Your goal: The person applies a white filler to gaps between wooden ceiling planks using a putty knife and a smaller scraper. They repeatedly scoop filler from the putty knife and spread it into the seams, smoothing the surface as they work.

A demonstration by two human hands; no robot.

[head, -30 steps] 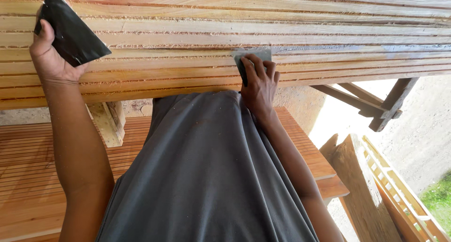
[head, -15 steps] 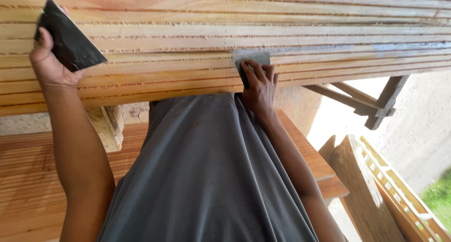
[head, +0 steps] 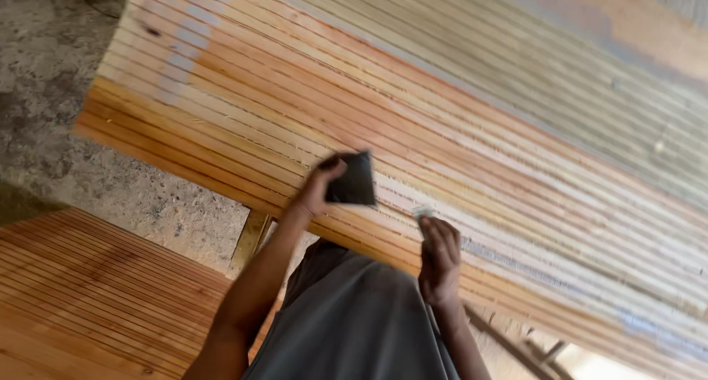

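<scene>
My left hand (head: pixel 317 188) holds a dark, flat, roughly square sheet (head: pixel 353 179) lifted just above a wide panel of narrow wooden slats (head: pixel 457 122). My right hand (head: pixel 440 258) presses a small grey pad (head: pixel 422 214) onto the slats near the panel's front edge, with most of the pad hidden under the fingers. The slats are orange-brown with pale, whitish streaks along them. My grey garment (head: pixel 354 321) fills the lower middle of the view.
A second slatted wooden panel (head: pixel 81 299) lies lower at the bottom left. Rough grey concrete ground (head: pixel 44 92) shows at the left. A wooden leg (head: pixel 248 240) and braces (head: pixel 516 347) stand under the big panel.
The view has swung and tilted, so the panel now runs diagonally. My left hand with the dark sheet has come in from the far left to beside my right hand.
</scene>
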